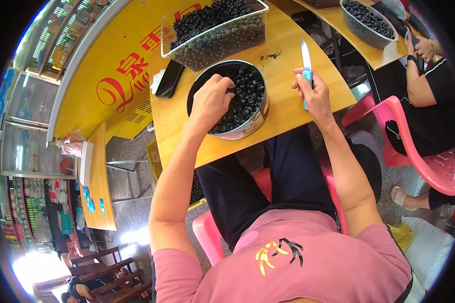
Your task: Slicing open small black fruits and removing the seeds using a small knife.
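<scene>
My left hand (pixel 211 101) reaches over the rim of a round metal tin (pixel 248 130), its fingers curled down at the dark pieces inside; whatever the fingertips hold is hidden. Small, round, black pieces (pixel 246 93) lie in the tin, many with an opening that shows as a ring. To the right of the tin, my right hand (pixel 314 96) is closed around the light-blue handle of a small knife (pixel 306 56). Its blade points up and away from me. Behind the tin stands a clear plastic box (pixel 222 46), heaped with similar small dark pieces.
A black phone (pixel 170 79) lies left of the tin on the wooden table (pixel 293 126). Dark crumbs (pixel 272 55) are scattered near the box. At right, another person's hands (pixel 423 49) work beside an oval tub (pixel 367 31) of dark pieces; a pink chair (pixel 407 126) stands there.
</scene>
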Tool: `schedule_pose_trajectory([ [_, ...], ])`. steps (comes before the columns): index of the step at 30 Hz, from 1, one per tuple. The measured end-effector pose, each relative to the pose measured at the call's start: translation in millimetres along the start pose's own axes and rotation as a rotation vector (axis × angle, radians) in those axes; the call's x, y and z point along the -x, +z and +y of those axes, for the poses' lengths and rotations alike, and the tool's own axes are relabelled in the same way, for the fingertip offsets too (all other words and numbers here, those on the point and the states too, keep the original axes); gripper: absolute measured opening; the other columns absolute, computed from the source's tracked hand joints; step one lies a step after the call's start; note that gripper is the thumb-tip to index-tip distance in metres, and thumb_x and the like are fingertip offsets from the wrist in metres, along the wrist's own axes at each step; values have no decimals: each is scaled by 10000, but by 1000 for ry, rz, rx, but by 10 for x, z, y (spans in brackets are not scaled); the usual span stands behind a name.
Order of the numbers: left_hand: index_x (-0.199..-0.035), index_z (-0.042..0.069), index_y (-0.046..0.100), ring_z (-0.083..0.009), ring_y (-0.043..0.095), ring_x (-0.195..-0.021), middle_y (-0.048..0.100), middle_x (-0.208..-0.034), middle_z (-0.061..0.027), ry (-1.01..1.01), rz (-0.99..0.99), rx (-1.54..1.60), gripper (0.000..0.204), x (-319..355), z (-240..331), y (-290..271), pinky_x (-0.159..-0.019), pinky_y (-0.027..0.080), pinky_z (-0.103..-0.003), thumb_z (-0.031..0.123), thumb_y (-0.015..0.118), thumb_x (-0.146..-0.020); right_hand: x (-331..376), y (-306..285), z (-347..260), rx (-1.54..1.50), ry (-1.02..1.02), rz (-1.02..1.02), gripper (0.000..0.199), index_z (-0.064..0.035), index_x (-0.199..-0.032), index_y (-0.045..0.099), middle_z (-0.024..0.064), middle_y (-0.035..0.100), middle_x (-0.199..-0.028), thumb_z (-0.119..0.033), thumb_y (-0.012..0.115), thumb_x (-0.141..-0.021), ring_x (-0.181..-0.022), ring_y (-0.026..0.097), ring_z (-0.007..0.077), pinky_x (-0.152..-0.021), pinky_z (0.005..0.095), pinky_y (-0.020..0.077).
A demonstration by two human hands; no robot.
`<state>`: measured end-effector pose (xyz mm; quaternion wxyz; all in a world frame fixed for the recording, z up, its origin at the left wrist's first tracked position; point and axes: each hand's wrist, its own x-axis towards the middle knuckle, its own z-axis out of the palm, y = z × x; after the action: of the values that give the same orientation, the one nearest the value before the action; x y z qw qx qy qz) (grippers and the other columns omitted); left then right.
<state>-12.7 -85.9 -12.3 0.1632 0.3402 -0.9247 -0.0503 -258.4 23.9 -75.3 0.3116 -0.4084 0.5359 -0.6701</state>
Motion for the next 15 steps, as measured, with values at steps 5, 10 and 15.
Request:
schedule_pose_trajectory([
  [5,-1069,-30,644,-128,645,-806,694,-971,-117,-430,7,1103,229,188,70,-259,-710,495,-238,107,659,-885,9,4,-12,-175,-50,87,224,-30,-1137,606,5,607,-772,-178,556,-976,-603,463,31,-551,183,387],
  [10,-1143,-15,584,-146,653,-838,660,-1127,-167,-375,212,1432,234,338,281,-335,-733,502,-219,89,606,-934,108,7,-127,-174,-213,161,237,-36,-1151,601,-8,593,-770,-194,569,-977,-602,430,19,-542,172,355],
  [15,-1080,25,615,-91,598,-754,666,-1025,-62,-309,352,1590,214,467,521,-302,-665,473,-202,110,679,-894,412,360,-659,1,-189,69,213,-45,-1099,634,-40,588,-783,-203,609,-959,-607,403,-5,-533,159,316],
])
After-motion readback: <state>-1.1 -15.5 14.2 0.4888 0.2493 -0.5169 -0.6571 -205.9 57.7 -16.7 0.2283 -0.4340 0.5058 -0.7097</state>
